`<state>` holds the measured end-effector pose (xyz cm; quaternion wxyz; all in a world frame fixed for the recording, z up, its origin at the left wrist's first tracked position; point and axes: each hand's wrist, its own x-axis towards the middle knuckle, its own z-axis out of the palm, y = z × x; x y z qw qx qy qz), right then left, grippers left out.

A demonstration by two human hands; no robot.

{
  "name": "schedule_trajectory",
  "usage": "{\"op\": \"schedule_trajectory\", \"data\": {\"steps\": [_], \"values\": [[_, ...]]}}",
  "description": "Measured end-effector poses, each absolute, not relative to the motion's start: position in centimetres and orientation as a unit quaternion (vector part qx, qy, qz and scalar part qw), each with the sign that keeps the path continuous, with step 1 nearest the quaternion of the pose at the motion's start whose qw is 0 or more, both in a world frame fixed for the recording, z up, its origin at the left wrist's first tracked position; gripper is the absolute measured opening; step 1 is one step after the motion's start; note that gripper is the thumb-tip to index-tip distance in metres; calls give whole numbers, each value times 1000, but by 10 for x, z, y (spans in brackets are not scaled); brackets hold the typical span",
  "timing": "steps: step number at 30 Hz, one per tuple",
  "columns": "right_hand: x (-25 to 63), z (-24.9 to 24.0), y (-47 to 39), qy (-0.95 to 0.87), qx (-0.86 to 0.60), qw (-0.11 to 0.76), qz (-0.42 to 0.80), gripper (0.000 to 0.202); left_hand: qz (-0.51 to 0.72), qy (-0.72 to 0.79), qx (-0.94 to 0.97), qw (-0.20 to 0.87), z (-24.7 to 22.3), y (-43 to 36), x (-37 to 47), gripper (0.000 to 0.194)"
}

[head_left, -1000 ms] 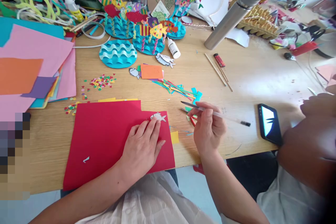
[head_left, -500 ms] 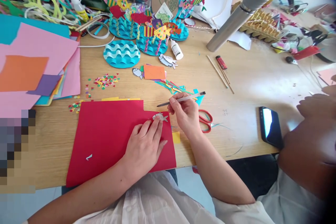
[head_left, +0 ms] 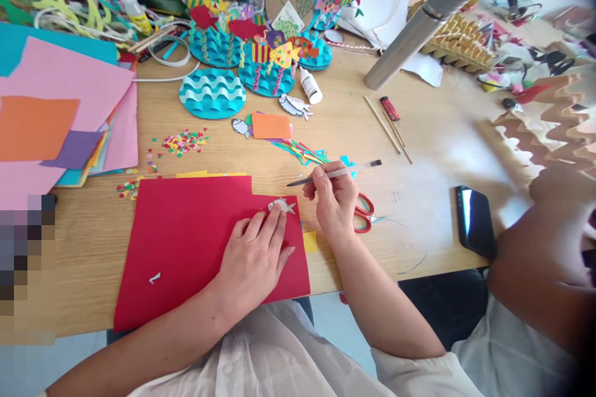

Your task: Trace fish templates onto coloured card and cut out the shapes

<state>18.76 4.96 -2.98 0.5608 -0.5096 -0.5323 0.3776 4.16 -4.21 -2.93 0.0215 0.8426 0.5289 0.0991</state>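
Left hand [head_left: 256,248] laid flat, fingers straight and close together, thumb a little apart, on a smooth sheet of red paper [head_left: 186,242]. Beneath its fingertips, a small grey-white fish cutout [head_left: 282,202], tail forked. Just right of those fingertips, right hand [head_left: 336,198] closed in a narrow pinch around a slim pen [head_left: 361,167] with a translucent barrel and black end, dark tip pointing left near the notched upper edge of the sheet; contact below the tip impossible to tell. Behind the right hand, scissors [head_left: 365,215] with rounded red loops on wood-grained table [head_left: 428,130]. Beyond both hands, thin bright paper strips [head_left: 302,152], a flat orange rectangle [head_left: 270,126] and a blue oval [head_left: 213,94] with rippled bands. Up and left from the left hand, scattered confetti [head_left: 184,141], tiny and many-coloured. Nearer its wrist, a thin, bent pale scrap [head_left: 154,278] on the red. Far right of the right hand, a glossy black phone [head_left: 475,220] and a co-worker's blurred hand [head_left: 561,189] beside wavy tan pieces [head_left: 544,121].
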Motion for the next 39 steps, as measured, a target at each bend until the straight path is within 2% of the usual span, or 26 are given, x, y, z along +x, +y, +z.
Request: {"op": "schedule_trajectory", "data": {"steps": [6, 16, 24, 27, 32, 39], "values": [[185, -34, 48, -550, -500, 554, 376, 23, 99, 528, 843, 19, -30, -42, 42, 47], [184, -31, 42, -660, -507, 415, 368, 18, 89, 532, 841, 26, -26, -42, 43, 46], [182, -31, 42, -681, -493, 389, 377, 14, 86, 535, 840, 32, -26, -42, 43, 47], [184, -32, 44, -663, -500, 419, 368, 17, 87, 534, 840, 32, -26, -42, 43, 48], [190, -31, 50, -559, -525, 544, 342, 25, 87, 532, 842, 29, -27, -42, 42, 49], [190, -34, 47, -576, -519, 529, 343, 24, 87, 533, 841, 28, -27, -42, 43, 48]]}}
